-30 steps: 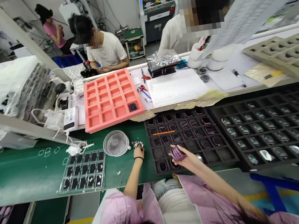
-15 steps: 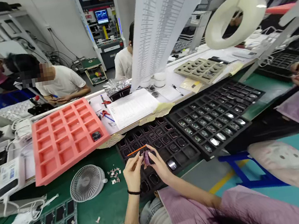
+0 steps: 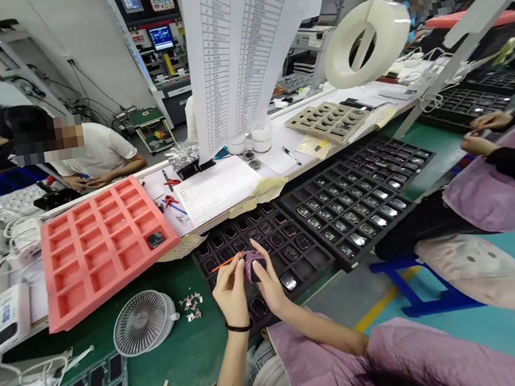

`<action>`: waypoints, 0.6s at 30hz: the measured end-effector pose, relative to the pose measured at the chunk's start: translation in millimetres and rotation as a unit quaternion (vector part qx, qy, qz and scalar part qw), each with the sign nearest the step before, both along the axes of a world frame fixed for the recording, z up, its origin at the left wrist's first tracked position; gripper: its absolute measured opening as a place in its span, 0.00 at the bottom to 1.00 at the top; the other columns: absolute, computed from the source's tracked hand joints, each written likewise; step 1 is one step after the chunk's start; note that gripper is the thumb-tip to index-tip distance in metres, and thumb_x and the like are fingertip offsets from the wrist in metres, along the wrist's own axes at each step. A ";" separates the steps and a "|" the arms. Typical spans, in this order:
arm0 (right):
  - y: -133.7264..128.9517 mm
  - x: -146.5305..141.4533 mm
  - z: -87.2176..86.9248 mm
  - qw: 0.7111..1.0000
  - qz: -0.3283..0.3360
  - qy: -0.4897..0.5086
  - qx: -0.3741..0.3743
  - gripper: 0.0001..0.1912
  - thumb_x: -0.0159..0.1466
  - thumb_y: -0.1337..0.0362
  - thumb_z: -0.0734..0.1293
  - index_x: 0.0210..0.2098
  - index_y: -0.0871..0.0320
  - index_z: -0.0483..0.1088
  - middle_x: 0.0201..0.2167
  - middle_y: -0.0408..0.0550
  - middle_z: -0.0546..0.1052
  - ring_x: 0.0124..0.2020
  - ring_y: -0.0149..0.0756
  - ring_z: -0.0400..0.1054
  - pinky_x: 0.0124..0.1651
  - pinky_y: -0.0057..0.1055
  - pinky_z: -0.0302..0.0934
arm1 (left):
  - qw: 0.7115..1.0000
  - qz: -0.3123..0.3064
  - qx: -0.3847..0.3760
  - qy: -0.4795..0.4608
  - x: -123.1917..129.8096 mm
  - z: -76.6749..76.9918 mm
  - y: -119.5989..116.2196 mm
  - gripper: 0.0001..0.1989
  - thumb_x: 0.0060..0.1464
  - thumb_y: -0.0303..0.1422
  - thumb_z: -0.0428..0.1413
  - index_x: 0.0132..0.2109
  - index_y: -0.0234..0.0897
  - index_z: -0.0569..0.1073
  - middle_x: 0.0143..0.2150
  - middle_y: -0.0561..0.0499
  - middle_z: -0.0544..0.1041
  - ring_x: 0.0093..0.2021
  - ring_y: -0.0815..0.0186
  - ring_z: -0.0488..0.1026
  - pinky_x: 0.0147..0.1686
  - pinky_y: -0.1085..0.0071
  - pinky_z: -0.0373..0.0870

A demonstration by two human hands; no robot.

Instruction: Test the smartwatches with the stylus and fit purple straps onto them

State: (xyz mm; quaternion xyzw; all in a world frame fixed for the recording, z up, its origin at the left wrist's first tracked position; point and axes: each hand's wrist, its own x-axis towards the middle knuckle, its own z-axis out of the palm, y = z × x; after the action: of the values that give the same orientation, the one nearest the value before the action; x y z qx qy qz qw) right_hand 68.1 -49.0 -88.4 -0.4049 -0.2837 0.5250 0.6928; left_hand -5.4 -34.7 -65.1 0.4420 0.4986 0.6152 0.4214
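At the left, a salmon foam tray (image 3: 102,255) lies on the bench, its lower edge above a white desk fan (image 3: 144,323) and scattered paper scraps (image 3: 191,303). Mid-frame, the left hand (image 3: 230,294) pinches a thin orange stick (image 3: 224,262) between thumb and fingers. The right hand (image 3: 269,285) curls around a purple rounded item (image 3: 251,266), gripping it closely. Both hover over a black compartment tray (image 3: 299,233), inside its edges. Rightward, a second black tray (image 3: 380,236) sits just beside it.
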 end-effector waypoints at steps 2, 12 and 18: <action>-1.5 -0.7 6.5 0.999 0.006 0.035 0.011 0.29 0.60 0.51 0.67 0.59 0.48 0.62 0.55 0.46 0.70 0.54 0.39 0.65 0.60 0.42 0.55 | 1.000 0.010 0.001 -0.009 3.5 3.9 -2.1 0.15 0.48 0.40 0.63 0.42 0.38 0.80 0.35 0.48 0.77 0.34 0.68 0.74 0.32 0.74 0.72; -5.3 -2.6 28.3 0.995 0.000 0.100 0.011 0.30 0.59 0.49 0.66 0.59 0.47 0.62 0.46 0.46 0.75 0.49 0.39 0.68 0.58 0.45 0.57 | 0.994 0.044 0.082 0.059 9.6 23.8 -11.2 0.09 0.52 0.33 0.61 0.41 0.40 0.81 0.28 0.52 0.74 0.29 0.71 0.69 0.31 0.74 0.67; -4.3 -5.4 21.9 0.998 -0.016 0.059 0.021 0.29 0.60 0.49 0.65 0.59 0.48 0.62 0.52 0.48 0.71 0.53 0.40 0.65 0.60 0.43 0.55 | 0.979 0.080 0.124 0.142 5.3 21.9 -8.9 0.08 0.53 0.33 0.60 0.41 0.42 0.81 0.29 0.52 0.75 0.31 0.69 0.70 0.36 0.71 0.67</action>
State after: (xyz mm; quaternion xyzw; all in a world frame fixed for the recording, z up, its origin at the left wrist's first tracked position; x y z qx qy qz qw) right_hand 62.7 -53.4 -66.5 -0.3630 -0.2471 0.5302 0.7253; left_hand -0.1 -43.6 -43.2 0.5326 0.5069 0.6349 0.2374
